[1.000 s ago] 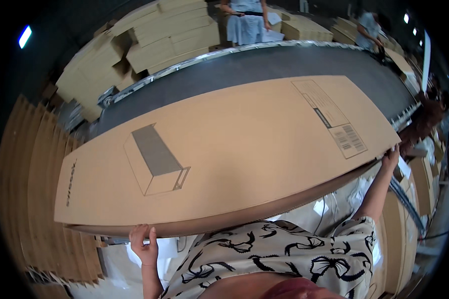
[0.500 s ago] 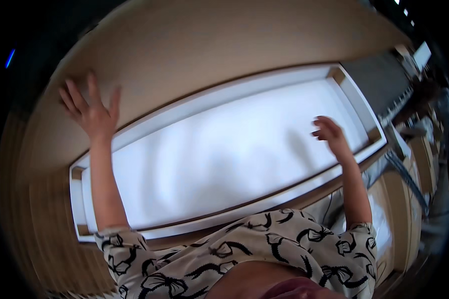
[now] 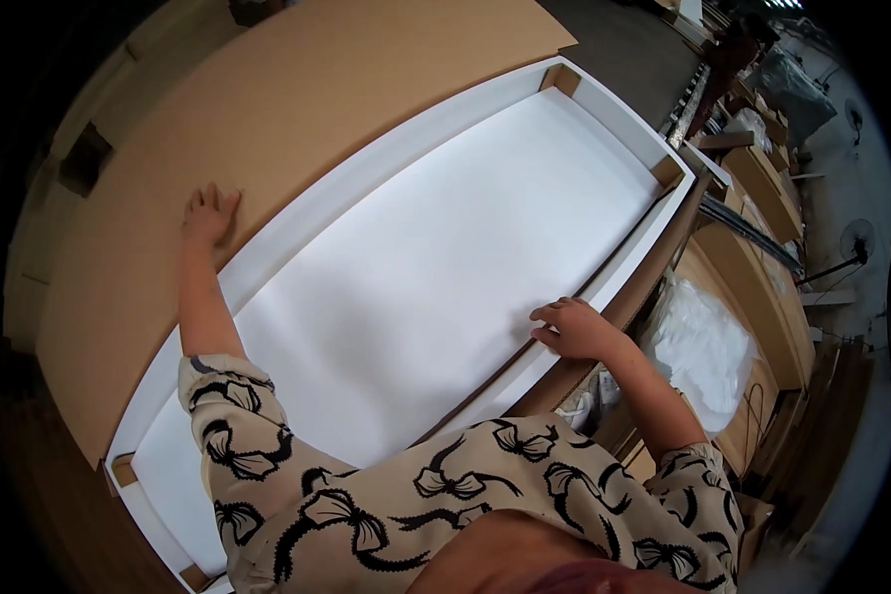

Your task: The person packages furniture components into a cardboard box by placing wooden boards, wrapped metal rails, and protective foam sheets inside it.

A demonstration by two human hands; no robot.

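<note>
A long, shallow white tray-like box [image 3: 317, 220] lies slantwise below me, with brown blocks in its corners and a white sheet [image 3: 445, 218] as its floor. My left hand [image 3: 210, 216] rests on a wide brown board [image 3: 297, 119] beyond the far wall, fingers spread and holding nothing. At the near wall, my right hand [image 3: 569, 327] hovers over or touches the rim, its fingers loosely bent and the thumb apart. Nothing shows in its grasp.
To the right, a brown carton [image 3: 762, 337] holds a white plastic-wrapped bundle [image 3: 698, 346]. Long cartons [image 3: 762, 188] and a dark metal rail [image 3: 752, 233] lie behind it. A fan [image 3: 856, 240] stands at far right.
My view has turned, so the box now slants more steeply. My right hand has come from above the box floor to the near rim. My left hand has settled on the brown board.
</note>
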